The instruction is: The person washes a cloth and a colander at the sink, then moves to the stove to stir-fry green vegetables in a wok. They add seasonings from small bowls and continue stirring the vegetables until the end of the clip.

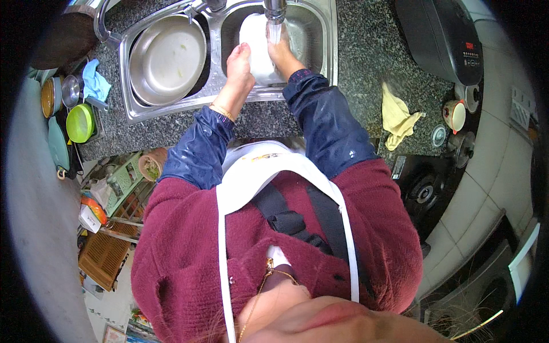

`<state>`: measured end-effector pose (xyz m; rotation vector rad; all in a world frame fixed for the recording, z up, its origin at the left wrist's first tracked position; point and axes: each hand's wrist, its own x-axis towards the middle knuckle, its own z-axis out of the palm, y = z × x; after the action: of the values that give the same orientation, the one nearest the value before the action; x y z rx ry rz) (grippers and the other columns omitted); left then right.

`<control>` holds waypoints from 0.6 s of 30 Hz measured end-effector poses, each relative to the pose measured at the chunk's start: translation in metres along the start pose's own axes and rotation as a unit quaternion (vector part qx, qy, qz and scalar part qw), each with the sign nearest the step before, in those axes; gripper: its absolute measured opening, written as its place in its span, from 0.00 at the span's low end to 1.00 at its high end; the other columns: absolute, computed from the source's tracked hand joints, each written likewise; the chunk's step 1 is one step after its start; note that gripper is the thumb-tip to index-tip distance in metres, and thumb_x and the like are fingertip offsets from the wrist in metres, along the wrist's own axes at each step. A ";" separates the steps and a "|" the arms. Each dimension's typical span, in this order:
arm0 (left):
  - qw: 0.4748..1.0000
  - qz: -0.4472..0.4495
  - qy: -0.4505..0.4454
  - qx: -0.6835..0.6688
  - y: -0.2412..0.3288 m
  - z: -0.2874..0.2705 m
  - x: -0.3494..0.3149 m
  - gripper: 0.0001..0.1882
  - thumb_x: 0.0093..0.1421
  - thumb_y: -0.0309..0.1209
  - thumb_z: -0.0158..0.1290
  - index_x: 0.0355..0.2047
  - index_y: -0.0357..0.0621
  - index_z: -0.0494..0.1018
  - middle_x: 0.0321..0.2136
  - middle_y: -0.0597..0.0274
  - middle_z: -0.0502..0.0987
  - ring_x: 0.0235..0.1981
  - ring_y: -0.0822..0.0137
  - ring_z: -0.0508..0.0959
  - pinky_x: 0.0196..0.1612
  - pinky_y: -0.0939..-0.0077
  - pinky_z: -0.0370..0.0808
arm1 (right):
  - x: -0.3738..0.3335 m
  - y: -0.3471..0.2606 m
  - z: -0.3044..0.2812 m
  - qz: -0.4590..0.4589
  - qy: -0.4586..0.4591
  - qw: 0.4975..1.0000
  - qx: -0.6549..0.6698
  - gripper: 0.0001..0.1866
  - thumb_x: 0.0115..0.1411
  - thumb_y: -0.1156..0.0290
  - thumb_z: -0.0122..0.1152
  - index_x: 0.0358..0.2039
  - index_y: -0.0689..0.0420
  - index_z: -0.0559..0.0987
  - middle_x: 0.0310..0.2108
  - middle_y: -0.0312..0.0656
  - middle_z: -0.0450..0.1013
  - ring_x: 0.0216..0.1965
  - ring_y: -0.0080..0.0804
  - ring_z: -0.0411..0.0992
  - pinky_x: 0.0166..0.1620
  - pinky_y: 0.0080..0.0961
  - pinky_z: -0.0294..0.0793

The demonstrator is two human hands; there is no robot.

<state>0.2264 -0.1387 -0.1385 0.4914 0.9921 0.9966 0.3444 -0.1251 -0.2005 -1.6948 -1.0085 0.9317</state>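
Note:
A white dish (pixel 255 56), seen edge-on or tilted so that its exact shape is unclear, is held in the right basin of the steel sink (pixel 328 43). My left hand (pixel 239 67) grips its left side, thumb up and fingers mostly behind the rim. On the other side, my right hand (pixel 280 52) is closed against the dish, with its fingertips partly hidden by water. The tap (pixel 275 10) runs directly over my right hand and the dish.
A large steel basin (pixel 167 60) sits in the left sink bowl. Left of it are a blue cloth (pixel 95 81) and a green bowl (pixel 80 123). On the right counter lie a yellow cloth (pixel 397 116), a black cooker (pixel 440 40) and a gas hob (pixel 424 193).

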 end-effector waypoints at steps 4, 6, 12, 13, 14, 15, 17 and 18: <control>0.995 -0.068 -0.049 -0.052 0.015 -0.005 -0.004 0.13 0.63 0.33 0.42 0.43 0.36 0.67 0.41 0.57 0.73 0.43 0.64 0.73 0.48 0.69 0.69 | -0.002 0.010 -0.038 0.041 -0.031 0.988 -0.148 0.36 0.58 0.49 0.43 0.60 0.60 0.53 0.60 0.57 0.51 0.63 0.50 0.46 0.63 0.31 0.43; 0.991 -0.106 -0.072 -0.035 0.026 0.003 -0.007 0.16 0.64 0.34 0.40 0.47 0.36 0.64 0.44 0.55 0.72 0.45 0.62 0.72 0.50 0.67 0.68 | 0.008 0.019 -0.059 0.048 -0.030 0.996 -0.065 0.36 0.57 0.52 0.48 0.59 0.62 0.56 0.59 0.57 0.54 0.61 0.52 0.49 0.62 0.32 0.47; 0.984 -0.118 -0.126 0.048 0.032 0.006 -0.008 0.15 0.61 0.34 0.43 0.44 0.37 0.67 0.42 0.60 0.72 0.44 0.66 0.71 0.49 0.72 0.66 | 0.041 -0.028 -0.108 0.050 0.046 0.958 0.278 0.26 0.52 0.65 0.57 0.51 0.61 0.67 0.49 0.45 0.66 0.50 0.35 0.64 0.52 0.30 0.61; 0.985 -0.114 -0.122 0.054 0.036 0.010 -0.011 0.14 0.60 0.33 0.45 0.42 0.37 0.69 0.39 0.61 0.73 0.42 0.68 0.72 0.47 0.75 0.66 | 0.049 -0.039 -0.111 0.066 0.021 0.949 0.308 0.21 0.53 0.65 0.56 0.47 0.57 0.69 0.45 0.40 0.68 0.46 0.32 0.66 0.48 0.31 0.63; 0.983 -0.099 -0.120 0.094 0.040 0.009 -0.012 0.14 0.58 0.33 0.47 0.40 0.37 0.70 0.38 0.61 0.73 0.41 0.69 0.72 0.46 0.76 0.66 | 0.055 -0.050 -0.112 0.083 -0.006 0.938 0.338 0.17 0.54 0.65 0.55 0.44 0.53 0.72 0.41 0.36 0.70 0.43 0.29 0.67 0.45 0.32 0.65; 0.981 -0.084 -0.116 0.132 0.044 0.006 -0.014 0.13 0.57 0.33 0.48 0.39 0.37 0.71 0.37 0.62 0.74 0.41 0.69 0.71 0.45 0.77 0.65 | 0.058 -0.061 -0.114 0.107 -0.036 0.930 0.350 0.16 0.54 0.66 0.54 0.44 0.53 0.72 0.40 0.35 0.70 0.43 0.28 0.67 0.44 0.31 0.65; 0.972 -0.042 -0.110 0.201 0.050 0.001 -0.016 0.13 0.54 0.33 0.49 0.36 0.37 0.72 0.35 0.62 0.74 0.39 0.70 0.71 0.43 0.78 0.65 | 0.065 -0.081 -0.115 0.151 -0.104 0.910 0.371 0.15 0.56 0.66 0.53 0.44 0.55 0.71 0.39 0.34 0.71 0.43 0.26 0.67 0.44 0.29 0.65; 0.967 -0.017 -0.108 0.231 0.051 -0.002 -0.017 0.13 0.52 0.34 0.50 0.35 0.37 0.72 0.34 0.63 0.74 0.38 0.70 0.71 0.42 0.79 0.64 | 0.072 -0.080 -0.116 0.123 -0.159 0.885 0.419 0.12 0.56 0.67 0.53 0.41 0.52 0.72 0.35 0.33 0.71 0.41 0.25 0.68 0.42 0.27 0.65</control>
<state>0.1983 -0.1285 -0.0939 0.9452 1.0317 0.6582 0.4586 -0.0781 -0.1014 -0.9472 -0.4505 1.5707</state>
